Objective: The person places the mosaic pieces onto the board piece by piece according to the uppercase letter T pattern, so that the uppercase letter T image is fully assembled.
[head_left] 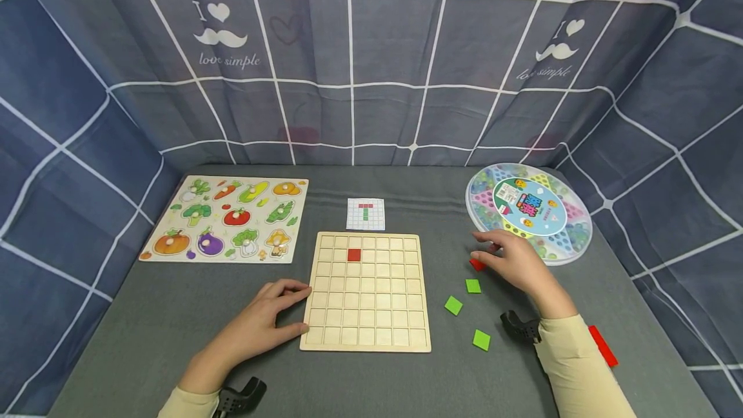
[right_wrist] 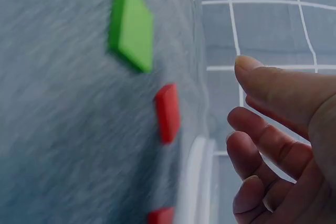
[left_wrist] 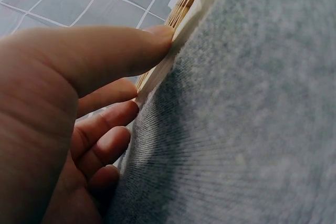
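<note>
A wooden grid board (head_left: pixel 367 302) lies flat, with one red tile (head_left: pixel 354 255) in a cell of its second row. My left hand (head_left: pixel 264 315) touches the board's left edge with its thumb and fingertips; the left wrist view shows the thumb (left_wrist: pixel 131 51) against that edge. Over at the right, my right hand (head_left: pixel 513 263) hovers above a loose red tile (head_left: pixel 477 264), thumb and fingers apart and nothing between them. That red tile (right_wrist: pixel 168 113) lies on the cloth in the right wrist view, with a green tile (right_wrist: pixel 131 30) beside it.
Green tiles (head_left: pixel 481 340) lie loose right of the board. A small pattern card (head_left: pixel 366 214) sits behind it. A vegetable puzzle board (head_left: pixel 226 218) is at the back left, a round game box (head_left: pixel 531 208) at the back right. Another red piece (head_left: pixel 604 346) shows beside the right forearm.
</note>
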Tool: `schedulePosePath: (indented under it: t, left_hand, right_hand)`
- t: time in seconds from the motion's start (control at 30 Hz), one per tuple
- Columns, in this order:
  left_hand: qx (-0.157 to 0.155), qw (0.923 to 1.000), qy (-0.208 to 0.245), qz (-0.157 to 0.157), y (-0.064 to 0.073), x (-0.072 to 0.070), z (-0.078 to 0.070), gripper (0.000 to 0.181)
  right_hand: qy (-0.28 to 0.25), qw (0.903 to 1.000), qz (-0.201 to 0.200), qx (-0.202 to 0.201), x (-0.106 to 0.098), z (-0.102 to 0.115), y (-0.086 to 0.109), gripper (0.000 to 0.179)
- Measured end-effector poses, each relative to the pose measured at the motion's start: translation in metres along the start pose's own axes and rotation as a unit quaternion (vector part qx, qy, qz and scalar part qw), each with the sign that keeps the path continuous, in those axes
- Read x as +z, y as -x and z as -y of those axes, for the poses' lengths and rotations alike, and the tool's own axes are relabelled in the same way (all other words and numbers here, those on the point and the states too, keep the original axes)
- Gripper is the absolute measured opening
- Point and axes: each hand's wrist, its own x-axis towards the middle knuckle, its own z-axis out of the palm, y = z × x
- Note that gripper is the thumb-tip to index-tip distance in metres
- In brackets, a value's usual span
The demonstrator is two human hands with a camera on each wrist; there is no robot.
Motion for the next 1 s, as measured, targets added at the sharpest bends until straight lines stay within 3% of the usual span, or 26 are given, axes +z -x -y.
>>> schedulePosePath:
  t: [0.3,1.0]
  left_hand:
    - [0.005,1.0000,-0.004,-0.007,-0.001,0.001,0.000,0.062]
    - [0.013,0.9999,-0.005,-0.006,-0.001,0.001,0.002,0.062]
  right_hand:
    - [-0.009,0.9994,-0.002,0.035,0.005,-0.014,0.012,0.042]
    - [-0.010,0.9996,0.022,0.012,0.012,-0.014,0.018,0.036]
